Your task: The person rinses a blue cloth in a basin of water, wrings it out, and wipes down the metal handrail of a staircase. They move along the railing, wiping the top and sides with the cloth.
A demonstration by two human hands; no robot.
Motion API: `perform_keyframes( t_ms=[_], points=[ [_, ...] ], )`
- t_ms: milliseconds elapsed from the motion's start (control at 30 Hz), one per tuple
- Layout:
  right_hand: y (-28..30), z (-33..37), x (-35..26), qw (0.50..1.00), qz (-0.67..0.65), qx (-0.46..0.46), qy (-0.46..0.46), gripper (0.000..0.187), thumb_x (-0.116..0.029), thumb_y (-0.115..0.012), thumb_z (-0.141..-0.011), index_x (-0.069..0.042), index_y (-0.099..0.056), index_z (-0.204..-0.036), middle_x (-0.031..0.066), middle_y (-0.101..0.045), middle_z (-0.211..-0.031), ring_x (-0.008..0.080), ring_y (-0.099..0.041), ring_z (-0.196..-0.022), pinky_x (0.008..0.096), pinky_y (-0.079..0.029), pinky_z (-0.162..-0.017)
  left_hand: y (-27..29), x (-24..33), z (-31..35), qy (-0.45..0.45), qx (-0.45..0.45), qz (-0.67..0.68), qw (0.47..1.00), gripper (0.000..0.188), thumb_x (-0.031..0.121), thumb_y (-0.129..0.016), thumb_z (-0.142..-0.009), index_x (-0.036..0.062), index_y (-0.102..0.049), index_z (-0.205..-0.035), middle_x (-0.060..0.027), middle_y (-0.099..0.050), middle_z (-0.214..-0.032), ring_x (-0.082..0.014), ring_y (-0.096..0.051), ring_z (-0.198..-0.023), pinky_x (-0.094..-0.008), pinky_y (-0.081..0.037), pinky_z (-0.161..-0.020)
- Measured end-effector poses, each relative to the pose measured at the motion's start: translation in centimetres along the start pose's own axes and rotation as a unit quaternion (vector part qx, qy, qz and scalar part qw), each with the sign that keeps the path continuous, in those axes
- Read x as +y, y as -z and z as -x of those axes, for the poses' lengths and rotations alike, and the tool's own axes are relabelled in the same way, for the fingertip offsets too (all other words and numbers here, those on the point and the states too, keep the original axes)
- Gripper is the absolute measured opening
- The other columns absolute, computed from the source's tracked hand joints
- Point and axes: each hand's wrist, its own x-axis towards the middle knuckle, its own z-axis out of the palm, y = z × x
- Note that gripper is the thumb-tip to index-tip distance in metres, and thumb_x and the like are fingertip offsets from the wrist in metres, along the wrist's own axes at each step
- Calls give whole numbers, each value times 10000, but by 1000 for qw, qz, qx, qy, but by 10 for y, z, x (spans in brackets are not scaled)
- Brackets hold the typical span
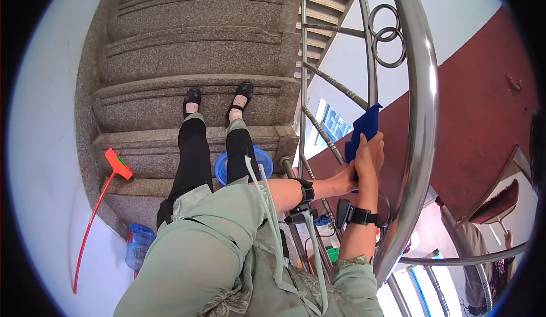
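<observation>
Both arms [363, 200] converge, left hand [346, 176] beside right hand [371, 153], which grips blue cloth [365, 122].

We can read no text, label, brand, number or sign on anything in view, on either side of the steel handrail [424, 106].
</observation>
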Motion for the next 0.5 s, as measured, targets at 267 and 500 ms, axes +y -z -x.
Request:
perform_keyframes(
  t_ms=[267, 500],
  points=[
    [4, -67, -39, 998, 59, 6, 24, 436, -404, -541, -977, 17, -484, -1073, 262, -625, -1072, 446, -638, -978, 503, -510, -843, -9, -4, -59, 71, -7, 122, 990, 652, 292, -580, -983, 34, -231, -1469, -164, -449, -1423, -245, -438, -1322, -357, -371, -1074],
    [0, -139, -90, 997, 65, 30, 35, 510, -440, -513, -977, 39, -503, -1153, 274, -651, -1091, 442, -619, -1071, 503, -484, -919, 29, 26, -106, 60, 133, 146, 979, 553, 296, -610, -957, 10, -356, -1356, -116, -534, -1264, -203, -510, -1080, -340, -449, -916]
  ],
)
